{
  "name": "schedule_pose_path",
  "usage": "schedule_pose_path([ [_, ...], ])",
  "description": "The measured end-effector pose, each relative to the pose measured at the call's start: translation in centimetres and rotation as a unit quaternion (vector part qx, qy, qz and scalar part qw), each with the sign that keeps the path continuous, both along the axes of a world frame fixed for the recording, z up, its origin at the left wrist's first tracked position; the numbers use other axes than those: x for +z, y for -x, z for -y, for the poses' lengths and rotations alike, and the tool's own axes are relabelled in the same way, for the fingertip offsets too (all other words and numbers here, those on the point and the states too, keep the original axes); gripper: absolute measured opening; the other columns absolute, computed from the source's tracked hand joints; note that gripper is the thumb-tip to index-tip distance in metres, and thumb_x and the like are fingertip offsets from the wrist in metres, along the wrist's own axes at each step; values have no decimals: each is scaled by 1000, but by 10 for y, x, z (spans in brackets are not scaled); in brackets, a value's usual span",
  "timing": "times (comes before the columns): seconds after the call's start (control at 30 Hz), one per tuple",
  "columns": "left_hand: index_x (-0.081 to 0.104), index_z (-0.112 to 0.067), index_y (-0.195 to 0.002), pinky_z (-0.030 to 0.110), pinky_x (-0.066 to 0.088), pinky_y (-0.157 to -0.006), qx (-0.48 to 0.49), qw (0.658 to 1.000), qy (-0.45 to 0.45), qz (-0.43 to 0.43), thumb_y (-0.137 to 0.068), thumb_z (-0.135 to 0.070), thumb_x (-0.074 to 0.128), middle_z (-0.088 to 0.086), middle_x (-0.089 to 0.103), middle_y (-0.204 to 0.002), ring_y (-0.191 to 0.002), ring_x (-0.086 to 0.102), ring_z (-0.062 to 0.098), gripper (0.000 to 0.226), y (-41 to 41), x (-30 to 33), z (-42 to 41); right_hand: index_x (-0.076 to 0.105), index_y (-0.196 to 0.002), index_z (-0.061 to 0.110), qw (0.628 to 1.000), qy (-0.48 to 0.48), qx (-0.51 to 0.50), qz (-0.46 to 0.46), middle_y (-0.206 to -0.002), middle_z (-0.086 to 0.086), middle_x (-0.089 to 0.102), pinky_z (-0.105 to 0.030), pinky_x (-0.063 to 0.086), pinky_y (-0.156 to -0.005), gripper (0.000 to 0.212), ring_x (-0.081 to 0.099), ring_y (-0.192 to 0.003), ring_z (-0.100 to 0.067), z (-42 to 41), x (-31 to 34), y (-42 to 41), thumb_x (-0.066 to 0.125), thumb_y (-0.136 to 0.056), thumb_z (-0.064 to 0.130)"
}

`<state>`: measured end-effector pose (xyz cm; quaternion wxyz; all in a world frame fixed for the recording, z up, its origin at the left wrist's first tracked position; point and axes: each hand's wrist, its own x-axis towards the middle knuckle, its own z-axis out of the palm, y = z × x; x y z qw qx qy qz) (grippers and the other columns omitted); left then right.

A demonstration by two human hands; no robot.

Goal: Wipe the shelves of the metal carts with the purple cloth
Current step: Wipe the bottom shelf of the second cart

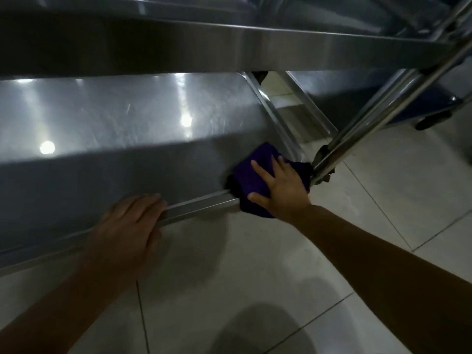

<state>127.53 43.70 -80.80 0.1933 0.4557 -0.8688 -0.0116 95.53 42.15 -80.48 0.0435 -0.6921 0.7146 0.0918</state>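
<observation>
The low shelf (122, 123) of a metal cart fills the left and middle of the head view, shiny with light spots. A folded purple cloth (258, 169) lies on its near right corner, draped over the front rim. My right hand (279, 187) presses flat on the cloth, fingers straight and spread. My left hand (127, 226) rests on the shelf's front rim (201, 203) to the left, its fingers over the edge. The upper shelf (229, 44) of the cart overhangs across the top.
The cart's chrome corner posts (378, 118) slant up to the right from beside the cloth. A second cart's shelf (332, 90) and a black wheel (429, 121) stand behind. Pale floor tiles (255, 277) lie in front of the shelf.
</observation>
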Motion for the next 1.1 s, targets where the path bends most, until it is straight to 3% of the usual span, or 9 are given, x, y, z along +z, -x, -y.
schedule_pose_path([
  [0.1,65,1,-116,38,31,-91,-18,999,-3,39,-83,-33,39,19,63,-120,-109,43,27,54,14,-7,13,1,-152,40,998,-13,52,42,-162,-12,0,-43,1,-119,95,-4,-148,-32,6,-6,-36,0,-67,81],
  [0.23,67,0,-113,35,31,-92,-24,998,-33,49,-85,-34,38,17,65,-118,-107,50,27,53,17,-19,16,2,-152,41,995,-28,67,62,-162,-9,-2,-40,-2,-119,89,-6,-148,-30,30,-2,-23,4,-72,80],
  [0.37,67,0,-113,35,31,-94,-23,999,-2,23,-85,-28,40,17,64,-120,-112,45,24,48,7,-14,12,-2,-152,39,995,-45,-80,43,-162,-12,-7,-44,-5,-119,69,-11,-147,-34,65,4,27,25,-94,66],
  [0.5,68,-4,-112,35,32,-87,20,999,-26,31,-85,-32,39,14,64,-119,-111,52,28,48,-15,-6,14,-6,-153,36,980,-27,-191,55,-160,-15,-14,-52,-9,-116,79,-16,-144,-42,97,2,14,21,-90,74],
  [0.57,68,-6,-111,37,33,-85,36,998,-36,30,-86,-34,39,13,65,-117,-109,49,27,48,-25,-6,13,-5,-153,34,978,-16,-198,62,-159,-19,-13,-55,-8,-115,84,-14,-143,-45,115,-1,-18,22,-87,78],
  [0.73,69,-6,-108,42,40,-82,34,999,-26,30,-88,-30,41,13,65,-111,-101,52,31,42,-40,-6,7,2,-153,37,996,5,-37,75,-161,-17,-7,-55,-6,-116,78,-10,-145,-44,132,-9,-116,24,-89,75],
  [0.87,70,-8,-104,41,41,-80,47,998,-30,26,-87,-29,43,11,66,-104,-94,56,30,39,-42,-4,2,2,-153,38,990,9,115,75,-161,-14,-6,-51,-7,-117,71,-8,-146,-39,108,-12,-163,25,-93,69],
  [1.0,70,-7,-103,41,46,-74,25,998,-47,19,-84,-30,40,10,67,-99,-88,57,28,43,-25,1,-5,4,-152,40,975,-6,198,99,-162,-9,-3,-43,-5,-118,62,-8,-148,-31,68,-11,-147,28,-98,59],
  [1.1,70,-7,-103,39,41,-74,-1,999,-41,2,-84,-29,39,9,66,-98,-90,51,24,43,-8,5,-7,13,-152,40,980,7,167,105,-162,-5,6,-40,6,-118,56,2,-148,-27,41,-5,-101,35,-101,48],
])
